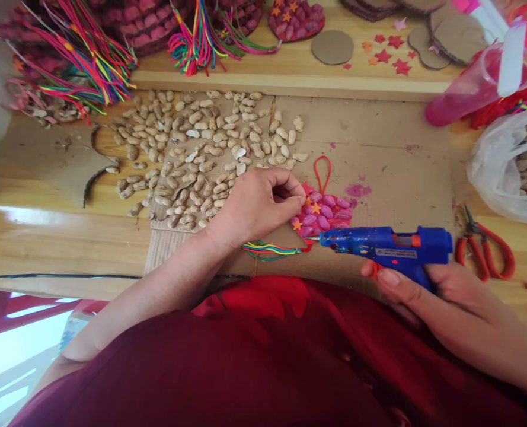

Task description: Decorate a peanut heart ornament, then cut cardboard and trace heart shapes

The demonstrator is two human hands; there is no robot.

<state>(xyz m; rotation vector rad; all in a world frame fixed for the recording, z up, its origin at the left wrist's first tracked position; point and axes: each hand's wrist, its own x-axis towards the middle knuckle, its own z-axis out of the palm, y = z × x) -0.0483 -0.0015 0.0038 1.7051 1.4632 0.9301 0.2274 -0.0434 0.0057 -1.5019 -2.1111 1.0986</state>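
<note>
The person's left hand (pixel 258 204) lies knuckles-up on the flat brown cardboard work mat (pixel 392 154), fingers curled loosely so the fingertips (pixel 299 196) press the left edge of a small pink heart-shaped ornament of painted peanut shells with orange stars (pixel 323 212); it pins rather than grips. The ornament lies flat on the mat just in front of the person's red shirt (pixel 290 356), a thin red cord loop (pixel 322 172) rising from its top and a striped multicoloured tassel (pixel 270 250) trailing from its lower left. The right hand (pixel 445 302) is wrapped closed round the handle of a blue plastic hot glue gun (pixel 387 244), whose nozzle tip sits at the ornament's lower edge. A spread of loose pale peanut shells (pixel 201 148) lies beyond the left hand; red-handled scissors (pixel 485 249) rest to the right of the gun.

The ornament looks light and stiff across its backing, yet the shells seem brittle and fresh glue would be hot and tacky, so holding it by the rim or the cord seems safest
</note>
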